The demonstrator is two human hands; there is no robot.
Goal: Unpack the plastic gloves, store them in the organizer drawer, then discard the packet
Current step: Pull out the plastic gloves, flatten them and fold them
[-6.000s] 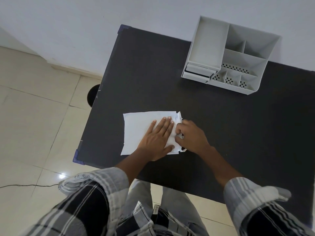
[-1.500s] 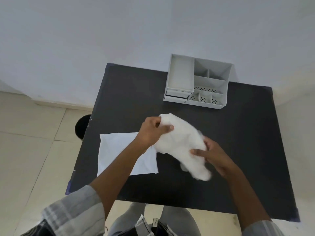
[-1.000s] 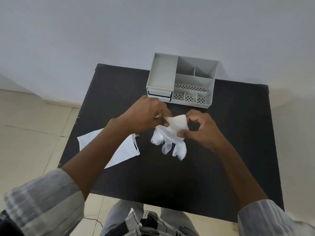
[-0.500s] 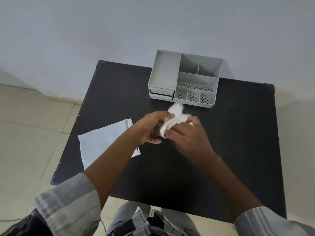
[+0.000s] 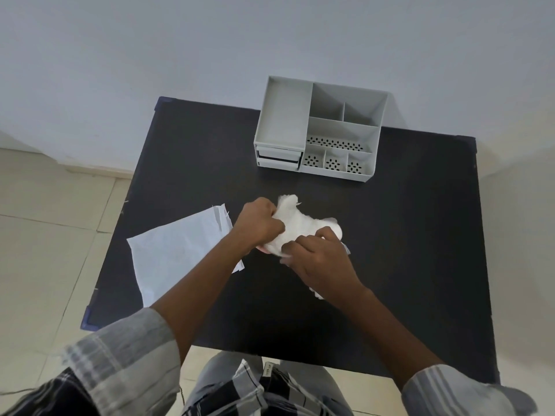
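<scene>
A bundle of white plastic gloves is bunched between both hands above the middle of the black table. My left hand grips its left side and my right hand grips its lower right side. The white packet lies flat on the table to the left, partly under my left forearm. The grey organizer stands at the far edge, and its two small drawers at the front left are closed.
The table stands against a pale wall, with tiled floor on the left and right. A dark round object seen earlier beside the table's left edge is out of sight now. My plaid sleeves and lap fill the bottom of the view.
The gloves came out of the packet and were gathered into a bundle. In the last half second both hands pressed them into a wider, tighter wad; the packet stayed on the left.
</scene>
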